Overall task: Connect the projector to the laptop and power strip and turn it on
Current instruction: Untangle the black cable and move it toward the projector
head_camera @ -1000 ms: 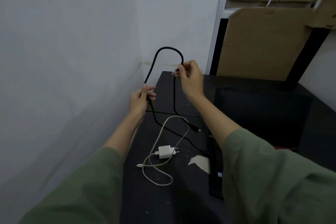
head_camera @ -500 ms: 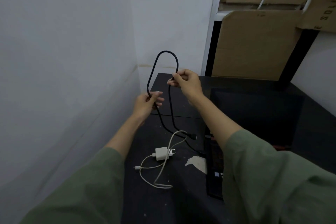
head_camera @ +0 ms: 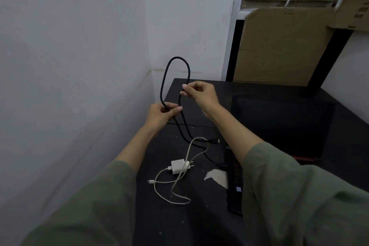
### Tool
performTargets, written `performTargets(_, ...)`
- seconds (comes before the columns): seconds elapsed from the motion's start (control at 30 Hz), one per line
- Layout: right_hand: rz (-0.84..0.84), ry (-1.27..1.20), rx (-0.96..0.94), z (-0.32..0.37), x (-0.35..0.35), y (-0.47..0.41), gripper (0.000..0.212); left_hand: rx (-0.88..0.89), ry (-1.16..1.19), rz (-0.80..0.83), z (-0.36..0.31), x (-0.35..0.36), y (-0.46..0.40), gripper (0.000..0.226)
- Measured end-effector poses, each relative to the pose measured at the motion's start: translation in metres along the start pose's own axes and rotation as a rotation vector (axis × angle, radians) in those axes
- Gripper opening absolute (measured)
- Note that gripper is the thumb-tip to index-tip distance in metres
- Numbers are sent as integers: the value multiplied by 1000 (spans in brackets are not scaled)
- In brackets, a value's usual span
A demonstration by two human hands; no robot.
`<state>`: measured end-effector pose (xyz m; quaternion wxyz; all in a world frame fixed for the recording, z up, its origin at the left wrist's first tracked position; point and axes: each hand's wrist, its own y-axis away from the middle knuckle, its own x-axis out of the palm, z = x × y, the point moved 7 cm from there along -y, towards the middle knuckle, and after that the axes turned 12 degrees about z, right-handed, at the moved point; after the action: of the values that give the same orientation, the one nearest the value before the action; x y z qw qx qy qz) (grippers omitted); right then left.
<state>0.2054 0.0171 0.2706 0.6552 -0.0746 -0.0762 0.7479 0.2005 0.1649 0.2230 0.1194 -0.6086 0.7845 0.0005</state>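
Note:
A black cable stands in a tall narrow loop above the black table. My left hand pinches the loop's lower left strand. Slightly higher and to the right, my right hand pinches the other strand. Both strands drop to the tabletop; one ends in a free plug, the other runs toward the open black laptop, whose keyboard edge shows beside my right sleeve. No projector or power strip is in view.
A white charger with its coiled white cable lies on the table in front of me. A chipped pale patch marks the tabletop. White walls close the left and back; cardboard boxes stand behind the table.
My hands have come closer together, so the black loop is narrower and taller. The left hand has shifted right; the free plug has slid right along the table.

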Motion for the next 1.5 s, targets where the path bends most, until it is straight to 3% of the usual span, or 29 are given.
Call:
performTargets(0.43, 44, -59, 23, -20, 1, 6, 7, -20, -36, -9, 5, -6, 1, 20)
performTargets(0.53, 113, 105, 121, -40, -2, 16, 14, -28, -36, -35, 8, -10, 1, 19)
performTargets(0.67, 352, 560, 258, -74, 2, 29, 23, -22, -12, -64, 7, -14, 0, 14)
performTargets(0.83, 446, 716, 302, -90, 5, 34, 14, -2, -7, -104, 3, -17, 1, 11)
performTargets(1.07, 442, 855, 276, -93, 3, 27, 16, 18, 15, -143, 0, -19, 4, 2)
performTargets(1.23, 465, 868, 365, -112, -8, 36, 20, 15, 22, -184, 2, -26, 5, 12)
performTargets(1.37, 371, 788, 333, -113, -16, 42, 16, 12, 38, -216, 5, -27, 6, 16)
performTargets(1.5, 275, 682, 321, -113, -26, 47, 13, -5, 46, -227, 9, -28, 6, 6)
